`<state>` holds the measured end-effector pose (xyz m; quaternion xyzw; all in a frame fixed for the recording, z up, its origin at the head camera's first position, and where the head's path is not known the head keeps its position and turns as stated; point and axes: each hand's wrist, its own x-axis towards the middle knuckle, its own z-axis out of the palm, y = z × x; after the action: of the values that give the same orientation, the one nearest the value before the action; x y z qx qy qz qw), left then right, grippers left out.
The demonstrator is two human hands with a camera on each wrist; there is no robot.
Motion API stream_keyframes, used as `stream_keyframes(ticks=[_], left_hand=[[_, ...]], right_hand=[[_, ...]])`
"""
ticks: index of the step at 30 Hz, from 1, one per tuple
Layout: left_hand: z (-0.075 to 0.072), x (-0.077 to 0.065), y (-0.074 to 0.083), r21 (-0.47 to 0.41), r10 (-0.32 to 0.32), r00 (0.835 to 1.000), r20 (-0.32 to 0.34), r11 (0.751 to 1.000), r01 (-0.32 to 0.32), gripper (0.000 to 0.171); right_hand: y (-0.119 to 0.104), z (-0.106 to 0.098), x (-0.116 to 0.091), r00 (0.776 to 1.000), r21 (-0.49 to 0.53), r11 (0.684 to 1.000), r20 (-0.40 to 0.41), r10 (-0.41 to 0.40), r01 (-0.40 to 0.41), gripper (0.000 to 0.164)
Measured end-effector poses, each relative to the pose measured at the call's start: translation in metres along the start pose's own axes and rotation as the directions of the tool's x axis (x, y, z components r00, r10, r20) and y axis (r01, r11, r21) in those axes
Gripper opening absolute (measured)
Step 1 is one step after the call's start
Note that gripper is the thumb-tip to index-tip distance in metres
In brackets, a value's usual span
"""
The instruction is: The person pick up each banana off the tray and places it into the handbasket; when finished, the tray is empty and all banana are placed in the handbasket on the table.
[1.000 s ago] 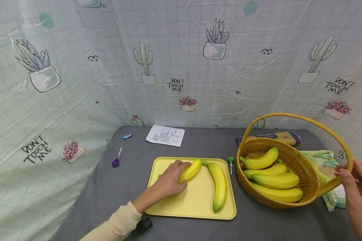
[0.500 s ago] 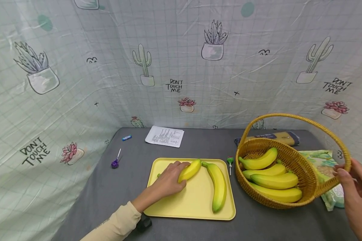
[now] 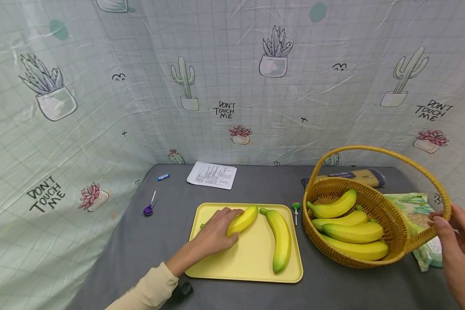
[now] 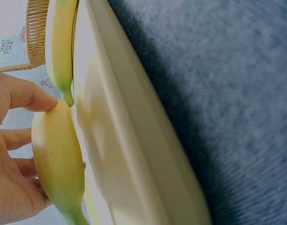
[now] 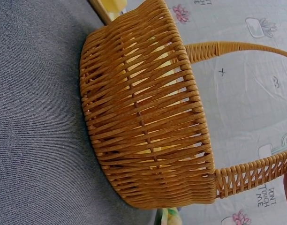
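Note:
My left hand (image 3: 217, 232) grips a yellow banana (image 3: 245, 220) on the left half of a pale yellow tray (image 3: 252, 267). In the left wrist view, the thumb and fingers go round the sides of this banana (image 4: 59, 150), whose greenish end points down. A second banana (image 3: 281, 243) lies on the right of the tray, its stem near the first one's tip. To the right, a woven basket (image 3: 397, 234) holds several bananas (image 3: 352, 232). My right hand (image 3: 461, 254) holds the right side of its arched handle (image 3: 372, 148); most of that hand is out of its wrist view.
A green-topped lollipop (image 3: 296, 206) lies between tray and basket, a purple one (image 3: 148, 210) at the left. Farther back are a small blue wrapper (image 3: 163, 177) and a printed paper (image 3: 212, 175). Packets (image 3: 366, 177) and a green bag (image 3: 414, 211) sit behind the basket.
My left wrist and sleeve have shifted slightly left, with the banana still held on the tray. The right hand and basket stay put; the head view has moved a little.

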<state>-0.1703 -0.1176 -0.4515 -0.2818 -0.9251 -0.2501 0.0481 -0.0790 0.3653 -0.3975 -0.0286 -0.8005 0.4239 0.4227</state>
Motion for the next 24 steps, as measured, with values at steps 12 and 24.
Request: stream_keyframes(ticks=[12,24], left_hand=[[-0.004,-0.001,0.005,0.001,0.079,0.994,-0.072,0.997,-0.079,0.056],[-0.011,0.005,0.022,0.028,0.127,0.991,-0.043,0.992,-0.126,0.058]], right_hand=[[0.000,0.001,0.000,1.000,-0.011,1.000,0.002,0.008,-0.008,0.047],[-0.002,0.001,0.002,1.000,-0.009,1.000,0.000,0.013,-0.013,0.046]])
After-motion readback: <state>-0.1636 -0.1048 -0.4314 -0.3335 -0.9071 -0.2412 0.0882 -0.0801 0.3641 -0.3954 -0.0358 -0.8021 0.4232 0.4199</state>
